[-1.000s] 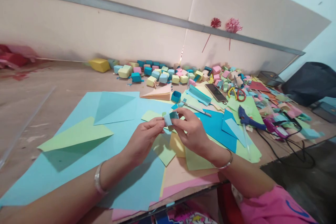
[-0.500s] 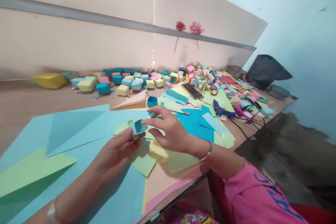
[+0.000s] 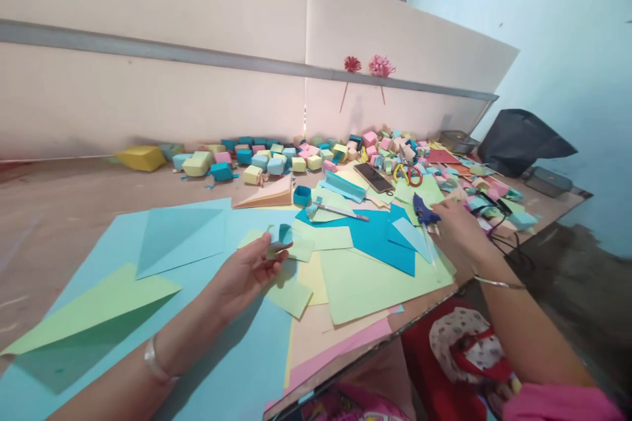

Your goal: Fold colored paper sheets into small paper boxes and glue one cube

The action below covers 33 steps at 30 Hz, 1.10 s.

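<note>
A small folded light-blue paper box, its hollow side showing, is pinched in the fingers of my left hand above the papers. My right hand is at the right side of the table, its fingers closed round the rear of a blue glue gun. The gun's handle is mostly hidden behind that hand. A clear glue stick or nozzle-like strip lies just below it. Near the left hand stand a dark-teal open paper box and a pen-like tool.
Light-blue sheets and green sheets overlap across the table. Many small paper boxes line the back. A phone, scissors, black cables and a dark bag are to the right.
My right hand has left the paper box and moved right to the glue gun. My left hand still holds the box. The view has shifted slightly.
</note>
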Available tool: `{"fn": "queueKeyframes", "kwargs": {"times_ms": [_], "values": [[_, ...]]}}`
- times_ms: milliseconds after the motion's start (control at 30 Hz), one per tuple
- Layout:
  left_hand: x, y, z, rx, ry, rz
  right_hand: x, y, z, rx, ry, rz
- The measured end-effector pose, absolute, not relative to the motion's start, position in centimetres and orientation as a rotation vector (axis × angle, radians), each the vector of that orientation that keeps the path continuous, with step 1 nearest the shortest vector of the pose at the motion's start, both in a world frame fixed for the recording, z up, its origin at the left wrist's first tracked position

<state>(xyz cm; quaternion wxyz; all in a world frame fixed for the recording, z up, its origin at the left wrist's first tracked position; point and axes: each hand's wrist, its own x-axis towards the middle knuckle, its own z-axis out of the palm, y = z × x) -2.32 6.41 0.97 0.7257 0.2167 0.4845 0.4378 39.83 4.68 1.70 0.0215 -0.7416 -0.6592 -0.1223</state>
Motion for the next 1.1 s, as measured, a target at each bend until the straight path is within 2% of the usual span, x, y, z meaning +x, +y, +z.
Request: {"fn": "queueKeyframes", "kwargs": {"times_ms": [133, 200, 300, 467, 600, 800, 833, 900, 967, 1033, 1100], "values": [[-2.2, 6.3, 1.0, 0.426, 0.995, 0.983, 35.7, 6.5, 3.4, -1.788, -2.246, -0.071], [-2.4, 6.2, 0.7, 0.436, 0.963, 0.980, 31.7, 8.5, 4.1, -1.551, -2.295, -0.038], [-2.8, 6.2, 0.2, 0.466, 0.919, 0.980, 25.3, 11.7, 3.3, -1.444, -2.391, -0.050], [-3.2, 6.2, -0.1, 0.514, 0.822, 0.997, 18.5, 15.0, -0.2, -1.383, -2.377, 0.108], [-3.3, 6.2, -0.3, 0.589, 0.812, 0.984, 17.8, 16.3, -0.7, -1.315, -2.213, 0.221], [-3.6, 6.1, -1.2, 0.990, 0.825, 0.881, 20.3, 16.3, 3.5, -1.271, -1.804, 0.454], [-3.6, 6.2, -1.3, 1.089, 0.855, 0.852, 20.8, 15.6, 4.1, -1.244, -1.736, 0.539], [-3.8, 6.3, -1.6, 1.278, 0.930, 0.795, 21.6, 13.7, 4.7, -1.089, -1.408, 0.964], [-3.8, 6.4, -1.8, 1.455, 0.964, 0.760, 22.0, 11.3, 4.6, -1.029, -1.293, 1.237], [-3.7, 6.4, -2.0, 1.639, 0.956, 0.770, 22.0, 9.1, 4.1, -1.031, -1.325, 1.385], [-3.5, 6.2, -1.8, 1.823, 0.993, 0.858, 21.7, 7.4, 3.5, -1.067, -1.424, 1.381]]}}
